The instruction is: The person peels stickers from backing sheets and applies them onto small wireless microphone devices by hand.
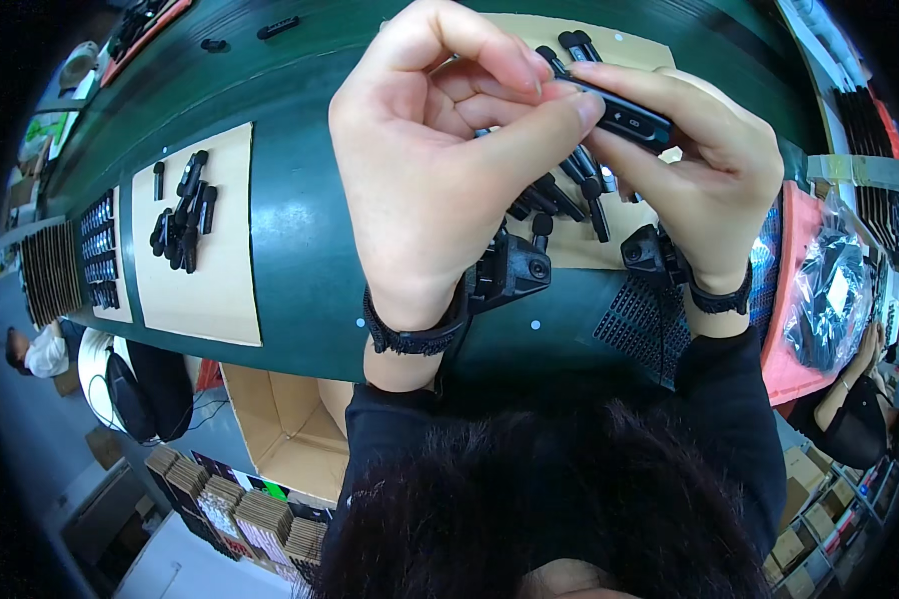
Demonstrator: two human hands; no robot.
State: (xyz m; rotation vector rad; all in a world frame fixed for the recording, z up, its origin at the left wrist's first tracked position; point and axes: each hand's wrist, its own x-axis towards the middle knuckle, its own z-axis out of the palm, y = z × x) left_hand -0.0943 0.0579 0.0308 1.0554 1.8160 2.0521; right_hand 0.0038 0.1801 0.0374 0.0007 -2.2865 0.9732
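Together left hand [425,165], right hand [704,160] pinch slim glossy black plastic clip [624,117].

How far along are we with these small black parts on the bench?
Done: cannot tell; a batch of black parts lies on the far-left cardboard sheet. In hand: left hand and right hand together hold one black part. Left: a loose pile under the hands.

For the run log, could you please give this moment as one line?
left hand: grips black part | right hand: grips same part | below: loose black parts on cardboard sheet
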